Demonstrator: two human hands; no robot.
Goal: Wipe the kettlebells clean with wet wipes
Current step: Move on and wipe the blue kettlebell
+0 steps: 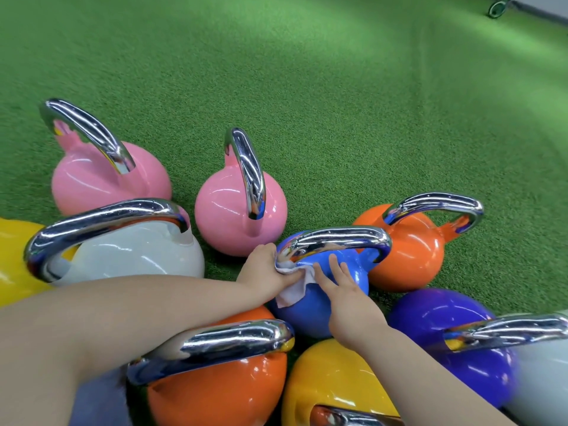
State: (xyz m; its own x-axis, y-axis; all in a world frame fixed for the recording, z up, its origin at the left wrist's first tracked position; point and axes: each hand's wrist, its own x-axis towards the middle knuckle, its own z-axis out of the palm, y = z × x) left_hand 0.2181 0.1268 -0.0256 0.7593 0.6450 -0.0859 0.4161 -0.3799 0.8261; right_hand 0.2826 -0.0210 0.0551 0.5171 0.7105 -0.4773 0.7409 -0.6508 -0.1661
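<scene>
A blue kettlebell with a chrome handle stands in the middle of a cluster of kettlebells. My left hand grips a white wet wipe bunched against the left foot of that handle. The wipe's loose end hangs down over the blue body. My right hand rests flat on the blue kettlebell's top, fingers straight and pointing up under the handle.
Around it stand two pink kettlebells, a white one, two orange ones, a purple one, yellow ones and a grey one at the right edge. Green turf stretches beyond. A wheel shows at top right.
</scene>
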